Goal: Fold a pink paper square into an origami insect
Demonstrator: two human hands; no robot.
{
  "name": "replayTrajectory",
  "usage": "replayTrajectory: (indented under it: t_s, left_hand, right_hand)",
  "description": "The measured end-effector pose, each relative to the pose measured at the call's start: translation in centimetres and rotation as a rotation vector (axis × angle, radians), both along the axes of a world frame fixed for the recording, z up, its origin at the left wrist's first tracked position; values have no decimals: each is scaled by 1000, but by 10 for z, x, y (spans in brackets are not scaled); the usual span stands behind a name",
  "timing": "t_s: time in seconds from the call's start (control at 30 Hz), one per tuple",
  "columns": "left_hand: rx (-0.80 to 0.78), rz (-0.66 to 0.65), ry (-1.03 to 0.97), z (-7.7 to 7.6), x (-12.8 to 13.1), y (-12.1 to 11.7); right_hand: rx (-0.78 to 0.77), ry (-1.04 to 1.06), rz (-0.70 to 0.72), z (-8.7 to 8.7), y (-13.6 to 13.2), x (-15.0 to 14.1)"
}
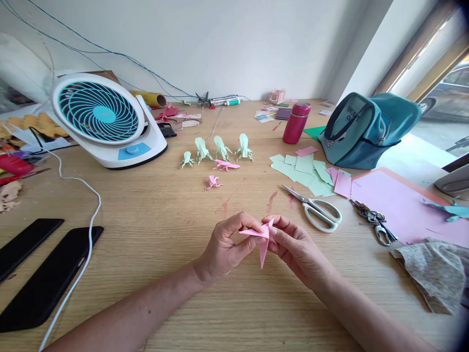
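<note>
Both hands meet over the wooden table (157, 220) and pinch one folded pink paper piece (262, 239), whose long point hangs downward. My left hand (225, 247) grips its left flap between thumb and fingers. My right hand (293, 247) pinches its upper right tip. Behind them stand several folded light-green paper figures (220, 149), with two small pink folded figures (225, 165) in front of them.
White-handled scissors (317, 209) and a bunch of keys (373, 222) lie to the right, beside green paper pieces (304, 171) and a pink sheet (395, 203). A white-and-teal fan (104, 117) and cable sit left; two black phones (47, 274) lie front left. A magenta bottle (296, 122) and teal bag (366, 127) stand behind.
</note>
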State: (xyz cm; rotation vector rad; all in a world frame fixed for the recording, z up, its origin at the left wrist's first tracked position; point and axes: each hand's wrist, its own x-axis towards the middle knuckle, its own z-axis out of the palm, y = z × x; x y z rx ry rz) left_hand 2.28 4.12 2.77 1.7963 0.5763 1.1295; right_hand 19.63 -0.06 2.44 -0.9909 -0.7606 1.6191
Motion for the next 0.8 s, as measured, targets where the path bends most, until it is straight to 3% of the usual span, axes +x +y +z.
replayTrajectory:
  t_s: [0.23,0.53,0.8]
  left_hand:
    - [-35,-57,-15,-1,1,-1]
    - [199,-29,12,5,-1,3]
    - [350,97,50,7,0,1]
  right_hand:
    - [103,-77,-11,2,1,1]
    - [109,-83,26,5,1,0]
    - [108,23,75,-3,-1,1]
